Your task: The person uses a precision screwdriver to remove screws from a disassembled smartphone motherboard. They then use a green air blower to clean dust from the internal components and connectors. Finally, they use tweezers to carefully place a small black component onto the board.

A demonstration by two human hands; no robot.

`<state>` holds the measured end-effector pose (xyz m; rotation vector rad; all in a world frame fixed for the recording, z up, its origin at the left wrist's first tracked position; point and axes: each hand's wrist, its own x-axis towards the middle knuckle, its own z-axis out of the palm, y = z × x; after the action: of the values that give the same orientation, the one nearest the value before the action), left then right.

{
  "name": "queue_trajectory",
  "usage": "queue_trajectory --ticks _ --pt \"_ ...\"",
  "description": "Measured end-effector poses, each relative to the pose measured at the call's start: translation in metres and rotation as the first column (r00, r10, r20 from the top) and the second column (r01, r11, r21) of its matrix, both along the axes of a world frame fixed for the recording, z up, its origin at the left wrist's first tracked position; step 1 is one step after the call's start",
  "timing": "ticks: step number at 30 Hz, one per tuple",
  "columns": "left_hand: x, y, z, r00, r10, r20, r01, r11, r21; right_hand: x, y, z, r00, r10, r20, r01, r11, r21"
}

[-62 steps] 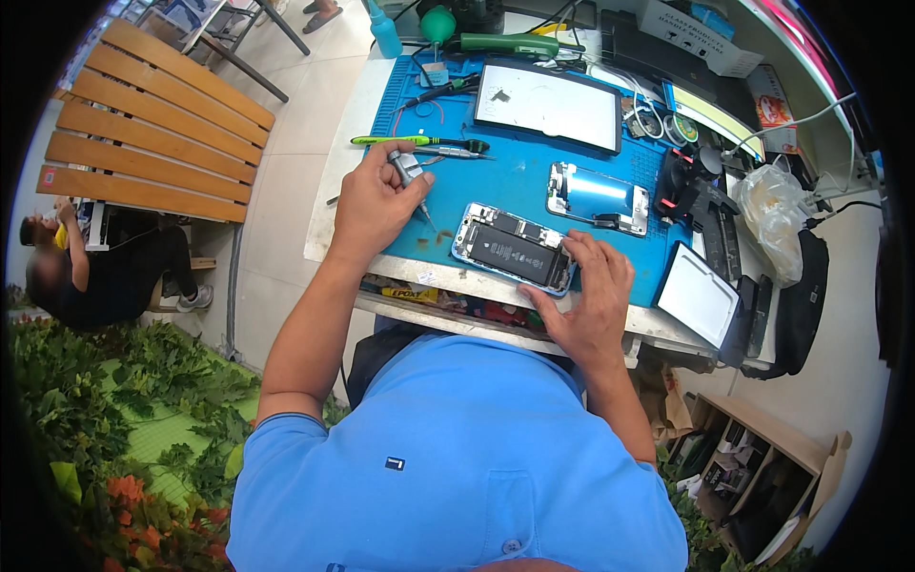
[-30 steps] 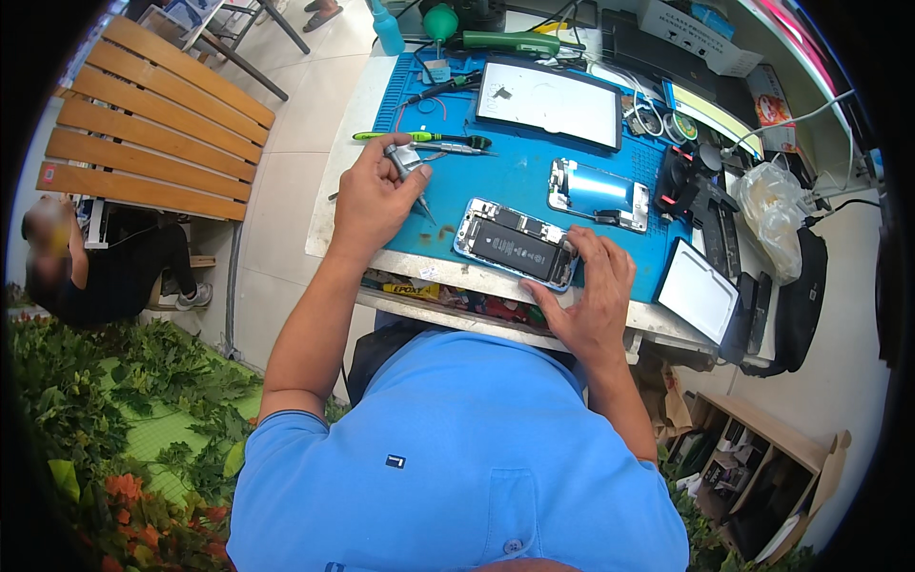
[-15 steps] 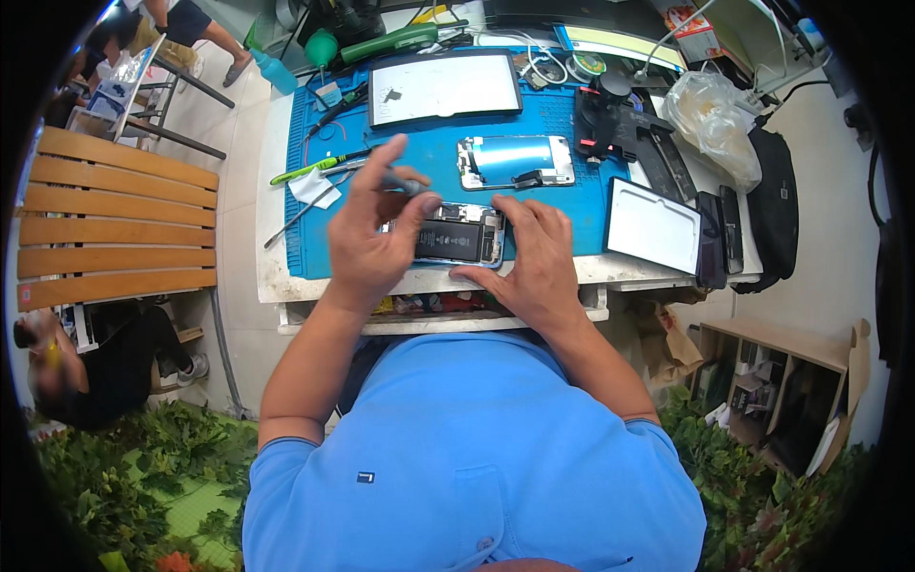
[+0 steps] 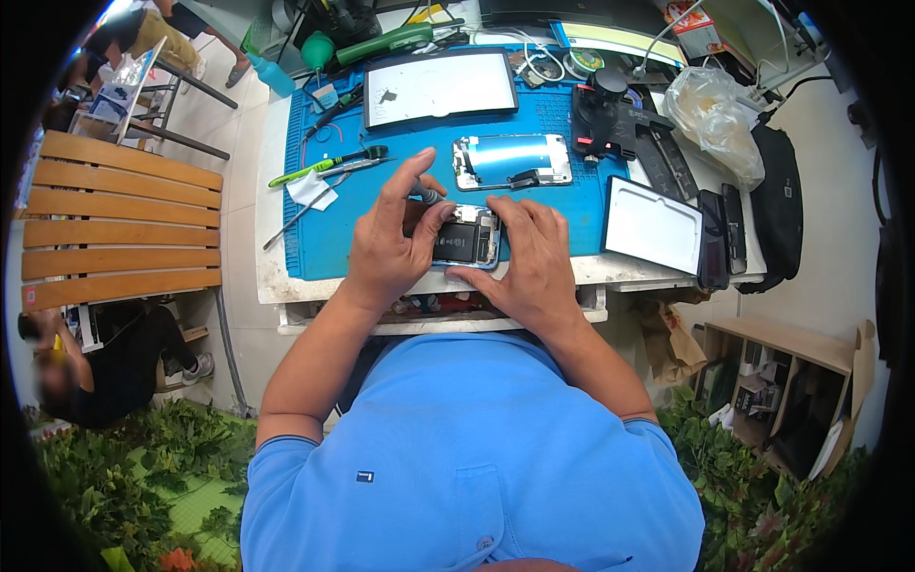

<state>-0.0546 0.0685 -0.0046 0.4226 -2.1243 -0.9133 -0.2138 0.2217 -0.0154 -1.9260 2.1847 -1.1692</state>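
An opened phone (image 4: 467, 240) lies on the blue mat near the table's front edge, its black battery and metal parts showing. My right hand (image 4: 530, 250) grips its right end, fingers at the far edge and thumb at the near one. My left hand (image 4: 396, 234) is over the phone's left end, thumb and fingers closed on a slim grey screwdriver (image 4: 426, 194); its tip is hidden. Behind the phone lies a detached phone screen (image 4: 515, 162), blue and shiny with metal edges.
A white pad (image 4: 440, 88) sits at the back of the mat (image 4: 410, 143). Green tweezers (image 4: 315, 172) and a white cloth scrap (image 4: 313, 190) lie left. A black clamp-like stand (image 4: 599, 119), a white tray (image 4: 652, 227) and a plastic bag (image 4: 715, 119) stand right.
My left hand has moved right along the phone with the screwdriver, covering more of the battery. My right hand keeps its hold on the phone.
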Motion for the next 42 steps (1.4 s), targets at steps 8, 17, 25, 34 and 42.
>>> queue_trajectory --ticks 8,17,25,34,42 --pt "0.0 0.001 0.004 1.0 0.001 0.013 -0.001 0.999 -0.045 0.0 0.0 0.001 1.0 0.003 0.001 -0.003 1.0 0.002" --pt "0.0 -0.001 0.003 1.0 -0.014 0.009 0.014 0.996 -0.089 0.0 0.0 -0.001 1.0 0.005 -0.004 -0.005 1.0 -0.011" --pt "-0.004 -0.005 0.007 0.998 -0.061 0.013 0.062 0.985 -0.162 -0.001 0.0 0.0 1.0 0.015 0.005 -0.014 1.0 -0.025" --pt "-0.01 -0.011 0.032 0.984 0.004 0.176 0.072 0.904 -0.421 -0.002 0.0 -0.002 1.0 0.022 0.014 -0.021 0.999 -0.047" --pt "-0.011 -0.032 0.058 0.881 -0.353 0.314 0.419 0.891 -0.174 -0.003 0.001 -0.002 1.0 0.022 0.009 -0.022 0.999 -0.034"
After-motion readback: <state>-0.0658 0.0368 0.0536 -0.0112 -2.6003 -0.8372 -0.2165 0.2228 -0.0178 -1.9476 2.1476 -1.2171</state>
